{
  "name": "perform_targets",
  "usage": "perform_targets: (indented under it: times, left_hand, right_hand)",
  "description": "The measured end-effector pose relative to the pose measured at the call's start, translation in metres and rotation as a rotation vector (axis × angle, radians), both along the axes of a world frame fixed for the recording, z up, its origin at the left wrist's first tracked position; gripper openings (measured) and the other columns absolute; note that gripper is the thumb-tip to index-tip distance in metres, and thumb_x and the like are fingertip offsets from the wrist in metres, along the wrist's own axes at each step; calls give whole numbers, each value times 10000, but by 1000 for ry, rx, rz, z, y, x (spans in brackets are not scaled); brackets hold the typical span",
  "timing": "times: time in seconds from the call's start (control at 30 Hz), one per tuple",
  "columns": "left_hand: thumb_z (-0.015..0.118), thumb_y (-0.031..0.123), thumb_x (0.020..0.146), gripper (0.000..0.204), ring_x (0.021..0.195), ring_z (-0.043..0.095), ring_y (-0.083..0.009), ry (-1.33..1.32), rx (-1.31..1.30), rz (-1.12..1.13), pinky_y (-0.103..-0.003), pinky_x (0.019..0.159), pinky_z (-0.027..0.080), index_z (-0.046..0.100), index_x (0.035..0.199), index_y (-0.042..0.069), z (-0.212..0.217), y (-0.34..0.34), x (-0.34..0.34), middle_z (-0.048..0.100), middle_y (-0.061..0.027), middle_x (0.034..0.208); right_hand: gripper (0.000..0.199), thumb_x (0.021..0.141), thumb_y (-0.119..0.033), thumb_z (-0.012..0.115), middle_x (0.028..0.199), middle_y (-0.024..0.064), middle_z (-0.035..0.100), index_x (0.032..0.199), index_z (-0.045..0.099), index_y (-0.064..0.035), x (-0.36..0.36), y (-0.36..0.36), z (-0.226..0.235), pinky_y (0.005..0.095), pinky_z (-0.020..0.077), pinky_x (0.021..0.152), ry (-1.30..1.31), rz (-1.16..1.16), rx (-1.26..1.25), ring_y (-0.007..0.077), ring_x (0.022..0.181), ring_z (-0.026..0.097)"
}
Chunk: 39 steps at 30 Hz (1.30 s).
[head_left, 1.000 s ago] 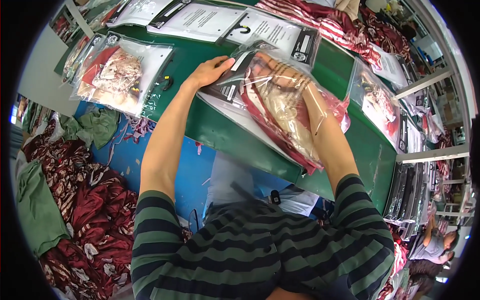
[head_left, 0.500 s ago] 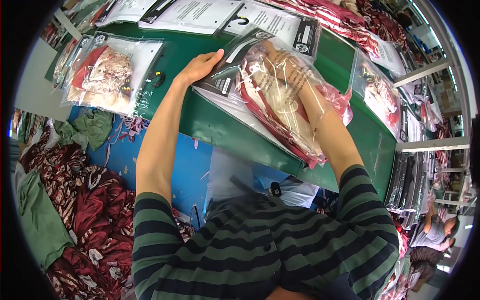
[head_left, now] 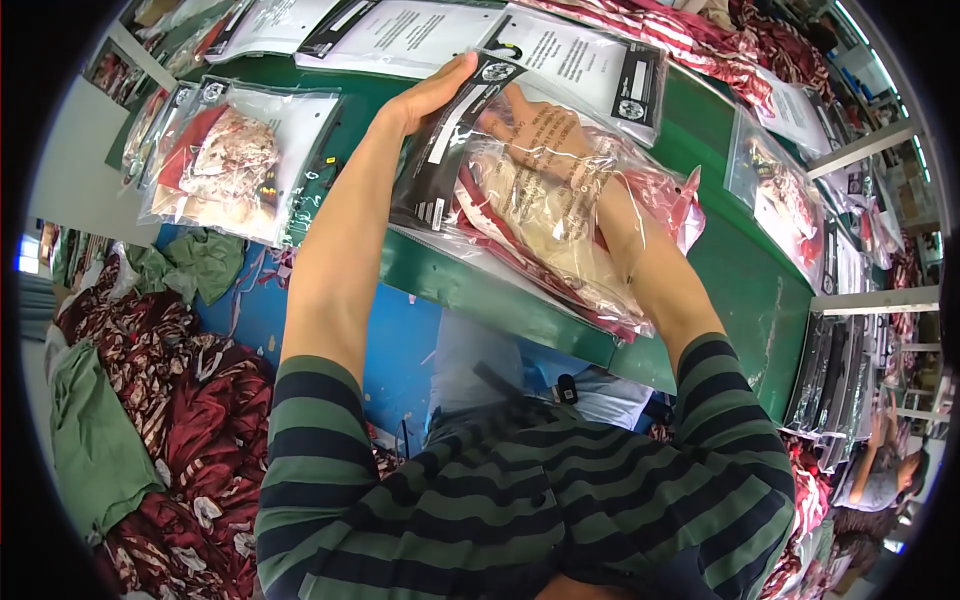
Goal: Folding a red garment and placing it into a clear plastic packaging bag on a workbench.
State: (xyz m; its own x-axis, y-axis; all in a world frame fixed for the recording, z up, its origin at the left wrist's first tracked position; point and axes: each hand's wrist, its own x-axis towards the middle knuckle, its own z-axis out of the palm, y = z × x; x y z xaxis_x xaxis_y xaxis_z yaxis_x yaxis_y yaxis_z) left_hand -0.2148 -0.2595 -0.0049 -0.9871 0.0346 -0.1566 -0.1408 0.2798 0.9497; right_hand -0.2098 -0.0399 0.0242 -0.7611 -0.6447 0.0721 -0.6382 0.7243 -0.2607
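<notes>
A clear plastic bag [head_left: 560, 215] with a black printed header panel lies tilted over the front of the green table. Folded maroon and cream fabric [head_left: 520, 195] fills much of it. My left hand [head_left: 425, 98] grips the bag's upper left edge beside the black panel, thumb along the edge, the other fingers mostly hidden. Inside the bag, seen through the plastic, my right hand [head_left: 550, 135] lies over the fabric with its fingers stretched toward the header. The right forearm enters from the bag's lower right side.
On the green table [head_left: 740, 300], a filled clear bag [head_left: 235, 160] lies at left and another [head_left: 775, 190] at right. Flat packages with printed inserts [head_left: 400, 35] line the back. Maroon patterned cloth [head_left: 205, 430] is heaped at lower left. A person [head_left: 880, 470] is at far right.
My left hand has moved up and right along the bag's edge. The bag's black header has tilted upward, and the right hand's fingers have shifted left inside it.
</notes>
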Motion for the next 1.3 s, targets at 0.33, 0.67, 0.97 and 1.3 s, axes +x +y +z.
perform_targets:
  times: [0.33, 0.67, 0.97, 1.3]
  left_hand:
    - [479, 744, 911, 893, 1357, 460, -287, -270, 179, -93, -419, 1111, 397, 304, 1572, 168, 2, 17, 31, 405, -119, 1555]
    - [541, 681, 915, 770, 1306, 516, -269, -104, 30, 109, -383, 1093, 414, 432, 1518, 216, -15, 24, 41, 523, -103, 1469]
    - [541, 714, 902, 780, 1212, 575, -213, -140, 12, 111, -353, 992, 481, 487, 1487, 200, -10, 22, 40, 562, -63, 1429]
    - [519, 740, 897, 762, 1180, 589, -219, -236, 51, 38, -359, 938, 487, 499, 1480, 249, 12, 20, 48, 577, -26, 1413]
  right_hand:
    - [517, 971, -543, 472, 794, 131, 692, 1118, 518, -50, -27, 9, -23, 439, 525, 662, 164, -85, 21, 339, 678, 671]
    - [386, 991, -325, 496, 1290, 256, 575, 1193, 568, -3, 3, 29, -32, 492, 435, 1012, 467, 204, -68, 411, 1180, 564]
    - [437, 1009, -325, 460, 1471, 99, 477, 1388, 519, -117, 24, 67, -56, 476, 314, 1188, 233, 520, 42, 355, 1387, 399]
    - [479, 962, -522, 491, 1380, 52, 538, 1315, 570, -207, 77, 28, -39, 536, 244, 1200, 456, 764, 62, 288, 1378, 405]
